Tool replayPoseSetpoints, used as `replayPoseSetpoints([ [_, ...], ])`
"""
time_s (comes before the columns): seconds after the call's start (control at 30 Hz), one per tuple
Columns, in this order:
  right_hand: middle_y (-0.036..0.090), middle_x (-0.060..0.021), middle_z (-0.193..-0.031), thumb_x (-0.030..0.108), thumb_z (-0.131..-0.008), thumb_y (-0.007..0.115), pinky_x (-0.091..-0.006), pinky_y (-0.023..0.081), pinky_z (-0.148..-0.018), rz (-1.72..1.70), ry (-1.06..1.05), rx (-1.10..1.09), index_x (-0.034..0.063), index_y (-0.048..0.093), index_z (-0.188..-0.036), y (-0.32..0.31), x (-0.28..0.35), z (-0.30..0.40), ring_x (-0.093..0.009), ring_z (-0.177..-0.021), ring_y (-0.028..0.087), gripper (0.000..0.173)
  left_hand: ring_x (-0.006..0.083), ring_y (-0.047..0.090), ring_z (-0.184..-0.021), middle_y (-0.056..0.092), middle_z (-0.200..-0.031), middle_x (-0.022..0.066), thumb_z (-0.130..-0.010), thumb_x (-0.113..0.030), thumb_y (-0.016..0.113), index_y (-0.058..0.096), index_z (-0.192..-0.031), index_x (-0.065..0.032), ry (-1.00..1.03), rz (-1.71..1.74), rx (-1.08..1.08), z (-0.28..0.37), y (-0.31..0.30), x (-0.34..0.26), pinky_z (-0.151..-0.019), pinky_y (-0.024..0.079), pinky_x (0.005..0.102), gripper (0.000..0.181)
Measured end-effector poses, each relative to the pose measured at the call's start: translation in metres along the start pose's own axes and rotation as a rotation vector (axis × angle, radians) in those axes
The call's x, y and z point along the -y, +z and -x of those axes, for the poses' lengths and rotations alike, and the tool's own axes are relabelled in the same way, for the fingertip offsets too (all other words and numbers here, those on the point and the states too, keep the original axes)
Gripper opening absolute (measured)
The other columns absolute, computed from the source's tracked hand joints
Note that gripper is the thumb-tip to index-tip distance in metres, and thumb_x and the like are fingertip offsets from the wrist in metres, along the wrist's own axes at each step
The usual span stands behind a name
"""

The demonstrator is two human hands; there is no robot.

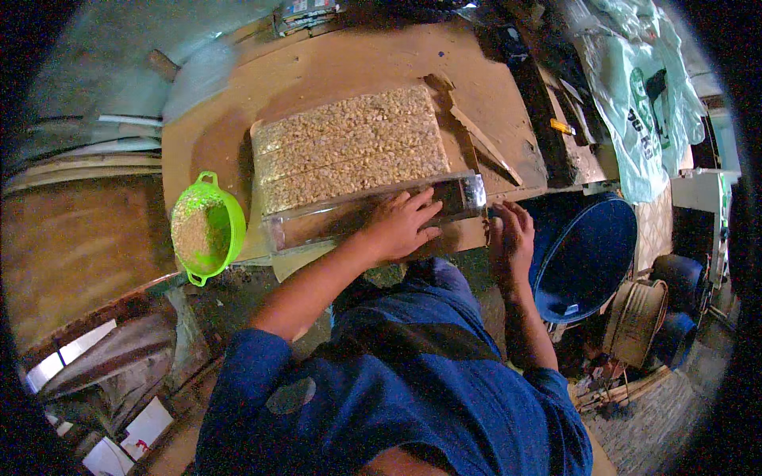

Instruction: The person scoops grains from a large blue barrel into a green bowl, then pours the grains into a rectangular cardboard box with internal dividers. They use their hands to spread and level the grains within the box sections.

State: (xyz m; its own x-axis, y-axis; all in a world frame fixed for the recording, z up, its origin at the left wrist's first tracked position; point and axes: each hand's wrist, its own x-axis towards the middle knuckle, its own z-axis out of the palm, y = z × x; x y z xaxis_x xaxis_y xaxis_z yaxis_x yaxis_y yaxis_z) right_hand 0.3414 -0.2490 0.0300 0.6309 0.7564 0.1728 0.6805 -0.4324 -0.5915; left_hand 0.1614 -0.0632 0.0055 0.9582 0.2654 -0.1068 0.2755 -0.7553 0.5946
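Observation:
A slab of pale, coarse granules point(351, 143) lies before me, divided into lengthwise rows. Along its near side runs a trough-like strip point(321, 223) covered with shiny clear plastic. My left hand point(402, 223) rests palm down on this strip, fingers spread, gripping nothing. At the near right corner, my right hand point(513, 238) has its fingers curled beside the end of a brown flap point(464, 235). Whether it pinches anything is hidden. A bright green plastic colander point(208, 229), partly filled with pale loose material, stands left of the slab.
The slab lies on a brown tabletop point(333, 59). A thin wooden strip point(485, 143) lies right of it. Farther right are an orange-handled tool point(562, 127) and a translucent plastic bag point(643, 107). A large dark blue tub point(586, 256) stands close by my right hand.

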Motion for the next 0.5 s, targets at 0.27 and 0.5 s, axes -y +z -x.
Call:
replayPoseSetpoints([
  [0.27,0.055,-0.0153,-0.137,0.018,-0.088,0.068,-0.0475,0.038,-0.108,0.085,-0.364,0.248,0.0099,0.061,-0.130,0.049,0.055,-0.021,-0.036,-0.130,0.049,0.044,0.0329,0.041,-0.137,0.039,-0.154,0.0121,-0.091,-0.028,0.065,0.051,-0.143,-0.0152,-0.155,-0.164,-0.365,0.083,-0.007,0.026,-0.110,0.034,0.0548,0.056],
  [0.5,0.031,-0.0153,-0.159,0.048,-0.098,0.050,-0.0575,0.009,-0.120,0.463,-0.330,0.288,0.0137,0.033,-0.154,0.072,0.035,-0.023,-0.036,-0.150,0.020,0.068,0.0372,0.024,-0.148,0.025,-0.162,0.0150,-0.093,-0.043,0.059,0.032,-0.155,-0.0169,-0.456,-0.325,-0.454,0.140,-0.019,0.051,-0.119,0.009,0.0597,0.073],
])
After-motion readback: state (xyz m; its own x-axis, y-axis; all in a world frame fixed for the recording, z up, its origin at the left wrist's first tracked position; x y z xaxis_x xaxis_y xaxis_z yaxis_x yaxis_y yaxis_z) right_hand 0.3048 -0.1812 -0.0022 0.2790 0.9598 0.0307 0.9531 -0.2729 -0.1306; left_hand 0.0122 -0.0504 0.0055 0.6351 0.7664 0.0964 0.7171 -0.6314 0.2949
